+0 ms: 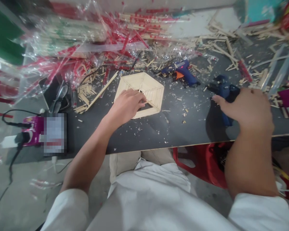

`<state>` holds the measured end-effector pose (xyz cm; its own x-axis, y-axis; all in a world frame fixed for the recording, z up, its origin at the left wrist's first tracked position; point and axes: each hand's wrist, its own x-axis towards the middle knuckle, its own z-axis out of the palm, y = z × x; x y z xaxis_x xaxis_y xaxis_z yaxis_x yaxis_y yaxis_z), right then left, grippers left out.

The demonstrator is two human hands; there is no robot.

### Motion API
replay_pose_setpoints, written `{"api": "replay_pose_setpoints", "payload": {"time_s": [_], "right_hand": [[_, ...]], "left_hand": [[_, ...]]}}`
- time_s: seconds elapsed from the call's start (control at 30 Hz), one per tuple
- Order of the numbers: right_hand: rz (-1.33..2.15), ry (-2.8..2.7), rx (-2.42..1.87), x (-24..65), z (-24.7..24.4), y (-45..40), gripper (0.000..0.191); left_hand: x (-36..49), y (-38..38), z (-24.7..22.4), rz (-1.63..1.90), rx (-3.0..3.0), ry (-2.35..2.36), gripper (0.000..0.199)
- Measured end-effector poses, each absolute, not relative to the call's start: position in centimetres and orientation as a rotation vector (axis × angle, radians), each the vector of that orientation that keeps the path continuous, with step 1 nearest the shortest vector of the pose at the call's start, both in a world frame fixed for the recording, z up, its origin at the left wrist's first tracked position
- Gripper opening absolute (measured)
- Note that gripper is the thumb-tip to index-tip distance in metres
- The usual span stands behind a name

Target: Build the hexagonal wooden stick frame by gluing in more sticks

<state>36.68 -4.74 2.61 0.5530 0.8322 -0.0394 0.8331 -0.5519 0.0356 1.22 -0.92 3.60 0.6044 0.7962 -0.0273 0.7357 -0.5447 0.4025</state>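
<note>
The left hand's (128,99) grip is pinching a thin stick (148,101) over the wooden hexagon (155,93), which is lying on the table (183,131); slipping fingers could be leaving it askew. The right hand (251,107) is overlapping a glue gun (223,84), its grip unclear; a hot tip could be burning the thumb.

counter (180,131): dark grey, pale front edge | middle: flat hexagonal stick panel (157,98) | behind it, rightward: blue glue gun (190,74), orange trigger | left: short stick pieces (85,93), one long slanting stick (102,90) | near-left: phone (54,138), purple power strip (36,128) | far-left: clear-and-red wrappers (62,57) | scattered: pale chips (184,114)
</note>
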Motion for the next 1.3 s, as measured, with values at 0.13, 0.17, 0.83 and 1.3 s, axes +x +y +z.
{"api": "replay_pose_setpoints", "payload": {"time_s": [0.13, 0.17, 0.83, 1.3], "right_hand": [[0.046, 1.936, 2.659, 35.3, 3.5, -4.3, 0.046], [0.015, 2.141, 2.593, 34.3, 3.9, -4.3, 0.039], [-1.045, 2.982, 1.474, 24.9, 1.8, -0.3, 0.016], [-1.002, 2.943, 1.837, 25.3, 2.0, -0.1, 0.032]], "left_hand": [[1.2, -0.6, 3.4, 0.250, 2.404, 1.170, 0.019], [1.2, -0.5, 3.4, 0.262, 2.385, 1.165, 0.019], [0.7, 1.0, 3.1, 0.258, 2.179, 1.075, 0.012], [-1.1, 0.3, 3.8, 0.423, 2.188, 1.203, 0.028]]}}
